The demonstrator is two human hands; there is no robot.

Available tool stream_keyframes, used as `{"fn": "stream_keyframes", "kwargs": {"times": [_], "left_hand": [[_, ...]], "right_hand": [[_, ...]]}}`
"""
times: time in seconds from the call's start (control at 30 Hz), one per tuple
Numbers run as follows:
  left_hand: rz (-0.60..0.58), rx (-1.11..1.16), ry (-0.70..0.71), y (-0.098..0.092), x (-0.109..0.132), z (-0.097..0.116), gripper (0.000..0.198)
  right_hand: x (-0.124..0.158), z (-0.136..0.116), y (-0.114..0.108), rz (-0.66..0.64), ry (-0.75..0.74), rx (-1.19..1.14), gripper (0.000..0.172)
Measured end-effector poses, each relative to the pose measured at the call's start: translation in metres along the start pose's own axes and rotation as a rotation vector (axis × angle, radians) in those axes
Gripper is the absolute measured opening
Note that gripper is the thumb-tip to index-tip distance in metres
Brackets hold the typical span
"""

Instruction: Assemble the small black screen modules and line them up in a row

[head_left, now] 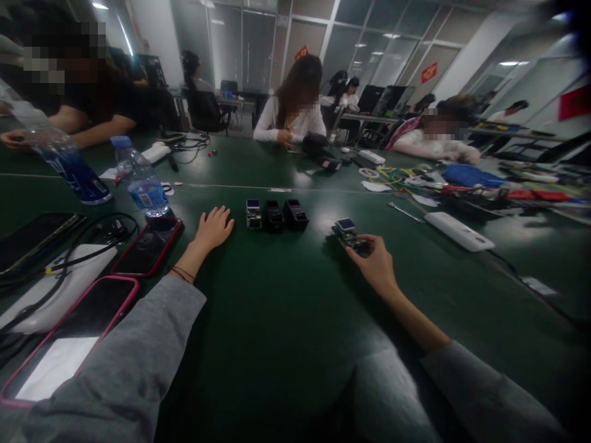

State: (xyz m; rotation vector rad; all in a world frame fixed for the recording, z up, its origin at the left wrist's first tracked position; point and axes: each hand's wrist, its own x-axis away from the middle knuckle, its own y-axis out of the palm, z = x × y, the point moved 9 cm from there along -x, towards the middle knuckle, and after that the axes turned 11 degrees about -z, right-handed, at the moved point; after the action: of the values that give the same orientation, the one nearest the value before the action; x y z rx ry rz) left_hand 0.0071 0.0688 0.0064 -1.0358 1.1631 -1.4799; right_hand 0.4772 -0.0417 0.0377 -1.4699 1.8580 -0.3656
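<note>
My right hand (376, 261) pinches a small circuit board with a screen (345, 229) between thumb and fingers, close above the dark green table (277, 326). To the left, my left hand (213, 229) lies flat on the table with its fingers stretched out, holding nothing. Between the hands, a second circuit board with a screen (253, 214) stands in a row with two black plastic cases (274, 215). The row is a little to the right of my left fingertips, apart from them. The lower end of the held board is partly hidden by my fingers.
Left of my left arm are phones (150, 246), a white power strip (60, 286), cables and two water bottles (143, 181). Another white power strip (457, 231) and a heap of colourful cables (480, 181) lie at the right. Several people sit beyond the table.
</note>
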Motion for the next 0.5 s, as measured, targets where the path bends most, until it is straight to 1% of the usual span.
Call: {"fn": "stream_keyframes", "kwargs": {"times": [0.1,0.2,0.33,0.43,0.5], "left_hand": [[0.008,-0.009,-0.012,0.000,0.001,0.001,0.059],[0.007,0.004,-0.012,0.000,0.001,0.001,0.060],[0.003,0.018,-0.003,0.001,0.000,-0.001,0.061],[0.001,0.021,0.004,0.001,0.000,-0.001,0.060],[0.002,0.017,0.003,0.001,0.000,-0.001,0.061]], "right_hand": [[-0.014,-0.004,0.013,-0.003,0.008,-0.003,0.067],[-0.043,-0.012,0.040,-0.002,0.038,0.004,0.064],[-0.077,-0.029,0.075,-0.017,0.036,0.035,0.051],[-0.086,-0.034,0.092,-0.056,0.021,0.046,0.045],[-0.086,-0.033,0.095,-0.065,0.023,0.065,0.044]]}}
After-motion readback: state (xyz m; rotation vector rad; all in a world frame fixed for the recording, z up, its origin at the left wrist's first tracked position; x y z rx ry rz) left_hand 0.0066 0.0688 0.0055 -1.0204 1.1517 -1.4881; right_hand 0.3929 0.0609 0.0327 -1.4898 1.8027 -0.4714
